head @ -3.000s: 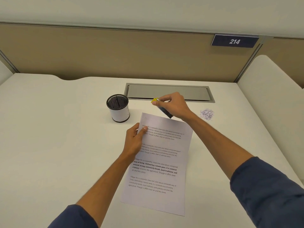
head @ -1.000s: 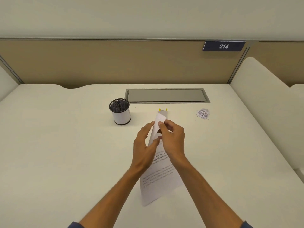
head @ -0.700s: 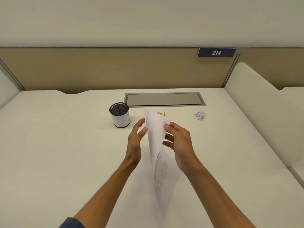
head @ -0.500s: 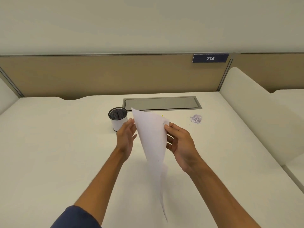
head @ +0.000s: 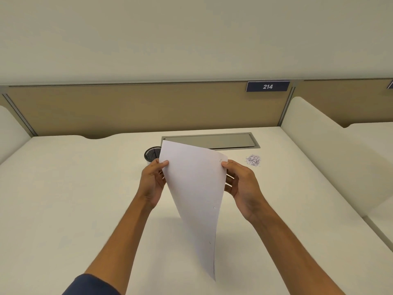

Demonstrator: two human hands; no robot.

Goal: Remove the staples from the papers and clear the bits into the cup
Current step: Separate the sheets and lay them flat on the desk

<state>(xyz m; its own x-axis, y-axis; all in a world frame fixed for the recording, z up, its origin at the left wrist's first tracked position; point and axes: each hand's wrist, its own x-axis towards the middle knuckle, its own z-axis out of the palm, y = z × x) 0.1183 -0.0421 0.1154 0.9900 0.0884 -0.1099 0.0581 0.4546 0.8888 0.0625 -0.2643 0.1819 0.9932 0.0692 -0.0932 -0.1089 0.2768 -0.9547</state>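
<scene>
Papers (head: 194,188): lifted off desk (head: 63,199), blank side facing, pinched at upper edges by left hand (head: 152,184) and right hand (head: 242,186). Mesh cup (head: 151,153) behind. Step: likely checking for remaining staples. Next: set down; sweep shredded bits (head: 253,160) into cup.

Bright, soft light, pic mostly sharp.
Light from above: faint shadow on desk (head: 63,209) under paper (head: 195,188). No glare. Straight lines bend near pic edges. Paper's low tip a bit blurry.
</scene>
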